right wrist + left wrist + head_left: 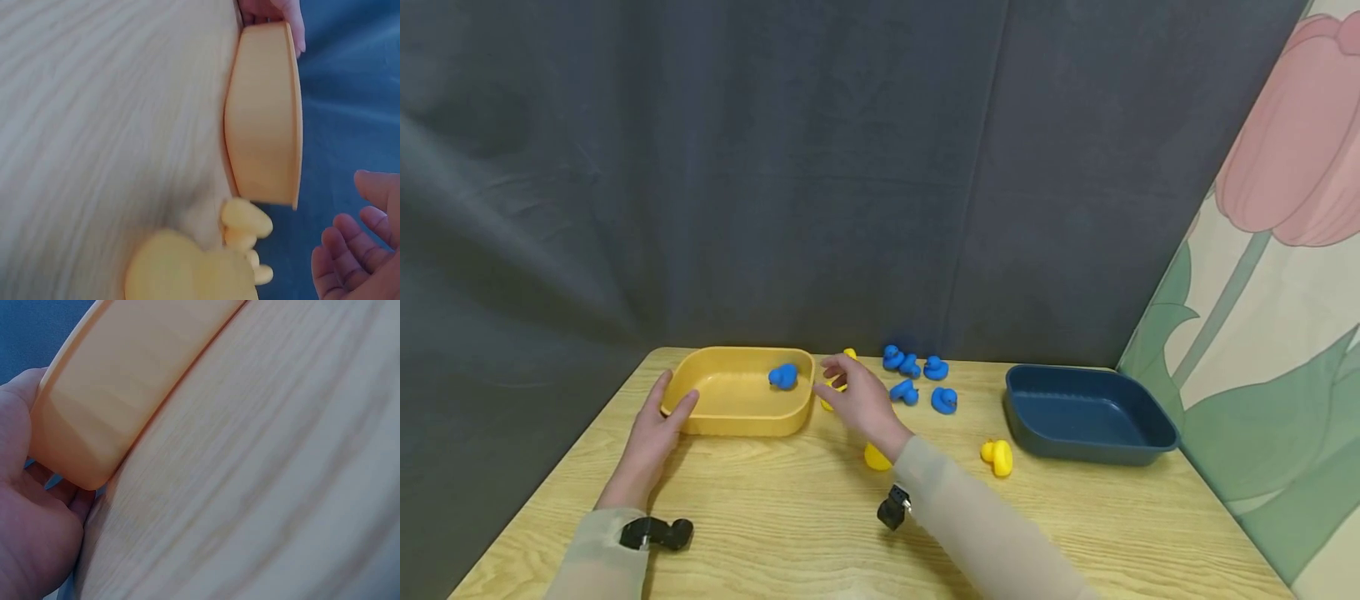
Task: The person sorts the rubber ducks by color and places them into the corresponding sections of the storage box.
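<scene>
My left hand grips the left end of a yellow plastic basin, its thumb at the front rim and its fingers round the side. Inside the basin, toward its right end, lies one blue rubber duck. My right hand hovers just off the basin's right end, fingers loosely bent and apart with nothing between them. Yellow rubber ducks sit around and below that hand, partly hidden by it; one duck shows under the wrist. In the right wrist view a blurred yellow duck fills the lower edge.
Several blue ducks stand or lie on the wooden table right of my right hand. A dark blue basin is at the right, with a yellow duck in front of its left side. A grey curtain hangs behind.
</scene>
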A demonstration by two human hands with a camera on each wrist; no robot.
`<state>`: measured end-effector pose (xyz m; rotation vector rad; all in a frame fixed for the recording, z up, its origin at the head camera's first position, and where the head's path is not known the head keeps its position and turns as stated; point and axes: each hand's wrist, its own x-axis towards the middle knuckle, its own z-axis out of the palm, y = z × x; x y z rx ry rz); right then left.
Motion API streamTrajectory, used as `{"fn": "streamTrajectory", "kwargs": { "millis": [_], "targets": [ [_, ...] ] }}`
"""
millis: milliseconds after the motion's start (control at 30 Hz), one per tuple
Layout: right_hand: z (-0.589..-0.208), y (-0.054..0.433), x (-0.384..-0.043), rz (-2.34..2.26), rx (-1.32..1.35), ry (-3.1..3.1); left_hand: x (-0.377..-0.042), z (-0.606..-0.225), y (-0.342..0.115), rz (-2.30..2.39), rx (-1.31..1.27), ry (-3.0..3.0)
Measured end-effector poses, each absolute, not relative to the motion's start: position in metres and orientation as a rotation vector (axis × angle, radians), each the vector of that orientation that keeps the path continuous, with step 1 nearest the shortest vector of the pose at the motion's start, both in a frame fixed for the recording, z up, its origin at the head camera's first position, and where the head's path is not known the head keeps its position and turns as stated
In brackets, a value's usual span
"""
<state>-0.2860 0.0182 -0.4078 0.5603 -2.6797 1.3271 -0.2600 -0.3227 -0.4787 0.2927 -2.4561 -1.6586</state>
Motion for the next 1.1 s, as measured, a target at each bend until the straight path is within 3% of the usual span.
{"fn": "streamTrajectory", "kwargs": {
  "millis": [467, 1100],
  "targets": [
    [-0.394, 0.09, -0.304, 1.221, 0.44, -2.684, -0.264, -0.48, -0.325, -1.679, 0.275, -2.461],
    [-0.408, 0.171, -0.305, 1.124, 0.291, -2.85, -0.262, -0.477, -0.326, -1.653, 0.273, -2.474]
  ]
}}
